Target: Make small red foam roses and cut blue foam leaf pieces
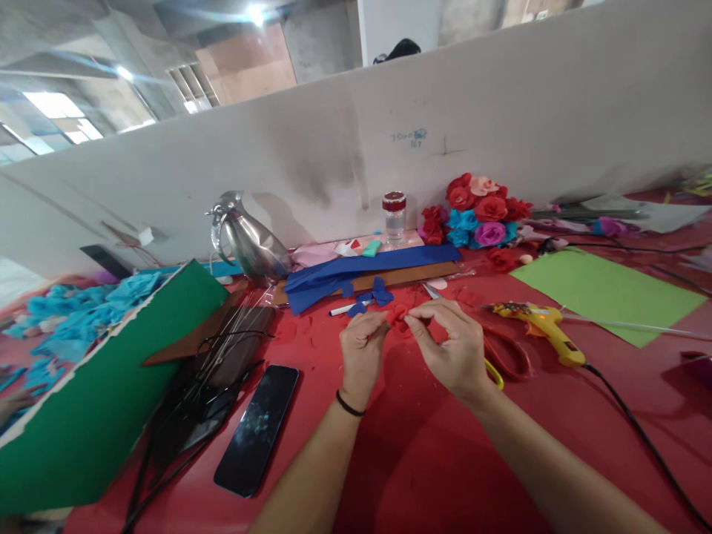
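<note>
One red petal (398, 317) is pinched between the fingertips of both hands, left (363, 347) and right (449, 343), held above the red table (411, 460). Blue petals (381, 292) and a marker (349, 307) are seen just beyond. Scissors (509, 354) are partly hidden by the right hand; a yellow glue gun (542, 326) is placed to their right, near green paper (606, 293). A phone (259, 426) is laid left of the hands. Farther back, blue strips (356, 273), a jug (250, 241), a jar (394, 216) and paper flowers (483, 211) are lined up by the wall (311, 141).
</note>
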Demonstrator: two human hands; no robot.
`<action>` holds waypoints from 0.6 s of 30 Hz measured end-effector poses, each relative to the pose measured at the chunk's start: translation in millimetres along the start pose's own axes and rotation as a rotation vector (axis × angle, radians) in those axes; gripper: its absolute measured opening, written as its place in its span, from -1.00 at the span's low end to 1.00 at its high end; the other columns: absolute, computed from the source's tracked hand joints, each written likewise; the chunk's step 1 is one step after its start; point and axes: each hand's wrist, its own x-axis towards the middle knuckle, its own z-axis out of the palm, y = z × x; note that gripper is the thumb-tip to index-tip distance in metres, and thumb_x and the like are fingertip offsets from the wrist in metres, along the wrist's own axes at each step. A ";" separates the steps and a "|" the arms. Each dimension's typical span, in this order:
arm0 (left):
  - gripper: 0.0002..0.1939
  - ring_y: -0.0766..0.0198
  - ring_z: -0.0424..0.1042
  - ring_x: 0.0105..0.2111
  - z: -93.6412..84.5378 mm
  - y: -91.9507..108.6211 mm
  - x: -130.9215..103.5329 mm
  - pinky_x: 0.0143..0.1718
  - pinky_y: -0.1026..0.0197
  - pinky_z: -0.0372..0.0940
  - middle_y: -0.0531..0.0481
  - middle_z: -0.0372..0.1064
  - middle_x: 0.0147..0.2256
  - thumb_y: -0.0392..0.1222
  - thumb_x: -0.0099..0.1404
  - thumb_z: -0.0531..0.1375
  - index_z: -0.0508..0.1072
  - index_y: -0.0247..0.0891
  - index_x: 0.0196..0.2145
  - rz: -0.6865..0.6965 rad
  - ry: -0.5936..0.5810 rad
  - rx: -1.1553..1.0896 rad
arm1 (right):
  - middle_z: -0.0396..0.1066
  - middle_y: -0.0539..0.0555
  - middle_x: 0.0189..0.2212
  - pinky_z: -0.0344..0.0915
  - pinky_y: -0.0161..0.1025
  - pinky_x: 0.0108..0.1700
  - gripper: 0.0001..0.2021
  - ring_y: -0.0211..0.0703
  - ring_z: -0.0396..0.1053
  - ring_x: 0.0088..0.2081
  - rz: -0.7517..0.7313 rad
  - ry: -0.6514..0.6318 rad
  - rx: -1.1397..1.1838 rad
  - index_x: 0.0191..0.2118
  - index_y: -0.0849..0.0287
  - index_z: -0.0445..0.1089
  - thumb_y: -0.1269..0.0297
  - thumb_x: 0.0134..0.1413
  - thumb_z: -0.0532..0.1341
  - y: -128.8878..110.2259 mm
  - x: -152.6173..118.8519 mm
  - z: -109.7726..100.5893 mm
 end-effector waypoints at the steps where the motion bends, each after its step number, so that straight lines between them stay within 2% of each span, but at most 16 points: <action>1: -0.85 0.28 0.30 -0.46 -0.2 -1.3 0.3 -0.33 0.22 0.25 0.00 0.45 -0.49 -0.22 0.18 0.21 0.53 -0.22 -0.52 -0.030 0.002 -0.019 | 0.48 0.04 -0.49 0.34 -0.15 -0.29 -0.90 -0.12 0.41 -0.40 0.009 -0.002 0.006 -0.43 0.08 0.41 0.38 0.08 0.21 0.3 0.0 0.4; 5: -0.89 0.26 0.37 -0.37 0.2 -7.3 1.6 -0.24 0.20 0.28 -0.03 0.47 -0.40 -0.23 0.15 0.21 0.54 -0.24 -0.38 -0.152 -0.015 -0.166 | 0.49 0.05 -0.40 0.34 -0.11 -0.22 -0.96 -0.11 0.42 -0.34 0.112 -0.028 0.075 -0.31 0.07 0.42 0.32 0.11 0.21 2.6 -0.1 1.6; 7: -0.89 0.27 0.37 -0.36 1.6 -9.0 1.7 -0.22 0.20 0.28 -0.01 0.46 -0.40 -0.21 0.16 0.22 0.54 -0.25 -0.37 -0.174 -0.045 -0.270 | 0.46 0.06 -0.37 0.33 -0.12 -0.19 -0.94 -0.12 0.41 -0.30 0.188 0.001 0.135 -0.26 0.08 0.39 0.31 0.13 0.19 4.5 -1.0 2.9; 11: -0.87 0.29 0.38 -0.34 5.7 -6.1 -0.7 -0.16 0.21 0.27 0.02 0.45 -0.44 -0.17 0.15 0.25 0.57 -0.22 -0.34 -0.204 -0.033 -0.484 | 0.41 0.04 -0.39 0.33 -0.19 -0.22 -0.96 -0.16 0.38 -0.31 0.288 0.033 0.251 -0.30 0.09 0.35 0.32 0.15 0.16 6.0 -6.9 8.6; 14: -0.91 0.30 0.37 -0.32 7.6 0.9 -3.5 -0.15 0.22 0.27 0.02 0.43 -0.40 -0.16 0.09 0.31 0.58 -0.21 -0.42 -0.234 -0.015 -0.580 | 0.41 0.03 -0.38 0.33 -0.22 -0.24 -0.94 -0.18 0.38 -0.32 0.285 -0.064 0.303 -0.27 0.09 0.35 0.36 0.15 0.14 3.1 -12.1 12.8; 18: -0.94 0.23 0.32 -0.09 8.9 9.7 -5.7 -0.05 0.22 0.24 -0.04 0.35 -0.09 -0.20 0.03 0.36 0.57 -0.21 -0.53 -0.212 0.004 -0.633 | 0.45 0.06 -0.27 0.35 -0.18 -0.18 -0.83 -0.14 0.40 -0.24 0.154 -0.139 0.284 -0.18 0.07 0.36 0.43 0.11 0.15 0.2 -14.8 15.4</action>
